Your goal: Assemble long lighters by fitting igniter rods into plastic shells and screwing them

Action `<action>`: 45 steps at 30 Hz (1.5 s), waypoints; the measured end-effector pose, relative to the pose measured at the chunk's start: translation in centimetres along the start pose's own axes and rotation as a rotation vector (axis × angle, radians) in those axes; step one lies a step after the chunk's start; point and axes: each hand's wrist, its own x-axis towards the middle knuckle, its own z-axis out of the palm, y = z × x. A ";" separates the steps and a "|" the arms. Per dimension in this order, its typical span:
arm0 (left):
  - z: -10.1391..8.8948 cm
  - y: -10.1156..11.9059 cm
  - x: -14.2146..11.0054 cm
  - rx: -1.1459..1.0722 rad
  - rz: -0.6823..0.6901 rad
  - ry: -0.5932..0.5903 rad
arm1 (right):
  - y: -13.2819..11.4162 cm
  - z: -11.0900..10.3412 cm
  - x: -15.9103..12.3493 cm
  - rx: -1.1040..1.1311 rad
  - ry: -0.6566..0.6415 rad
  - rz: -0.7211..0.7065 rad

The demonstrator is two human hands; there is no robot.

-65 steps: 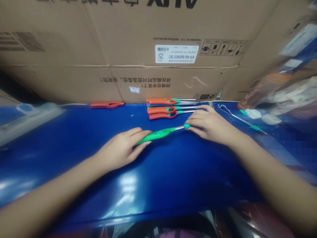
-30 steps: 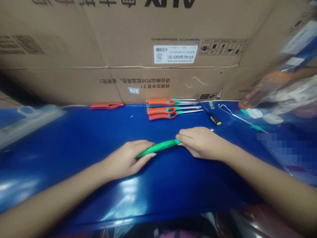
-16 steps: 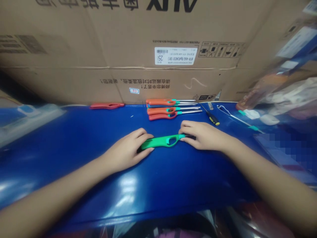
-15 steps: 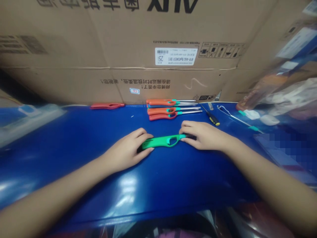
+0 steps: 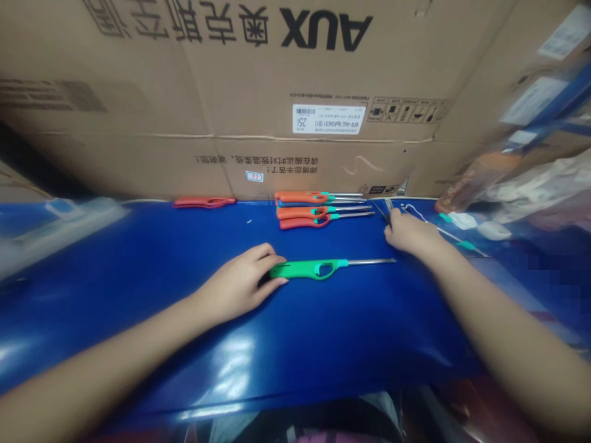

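My left hand [image 5: 247, 277] is closed on the butt end of a green long-nose lighter [image 5: 300, 269]. The lighter lies level on the blue tabletop [image 5: 295, 344], its bare metal tube pointing right and its teal trigger showing in the handle loop. My right hand [image 5: 410, 235] is farther back on the right, fingers closed around the handle of a screwdriver [image 5: 381, 211]. Only the screwdriver's thin shaft and a bit of dark handle show; my fingers hide the rest. Just behind the green lighter lie several orange, red and blue lighters [image 5: 302, 213], tubes pointing right.
A red lighter handle [image 5: 204, 202] without a tube lies by the cardboard wall [image 5: 231, 111] at the back. To the right are a metal rod with a teal piece [image 5: 464, 245], an orange bottle [image 5: 480, 178] and a white plastic bag [image 5: 545, 184]. A translucent tray [image 5: 69, 227] sits left.
My right hand has let go of the lighter's tube end and moved back and right to the screwdriver. My left hand keeps the green lighter almost in place. The view has tilted up slightly.
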 end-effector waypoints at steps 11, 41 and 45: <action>0.5 0.5 -0.1 -0.037 0.030 0.015 | -7.4 0.8 -5.3 0.738 0.126 -0.817; 0.6 0.3 -0.3 -0.084 0.057 0.047 | -15.2 2.9 -3.2 0.911 -0.107 -0.726; 0.3 -0.1 -0.1 -0.162 0.057 0.113 | -15.2 2.9 -3.0 0.956 -0.122 -0.700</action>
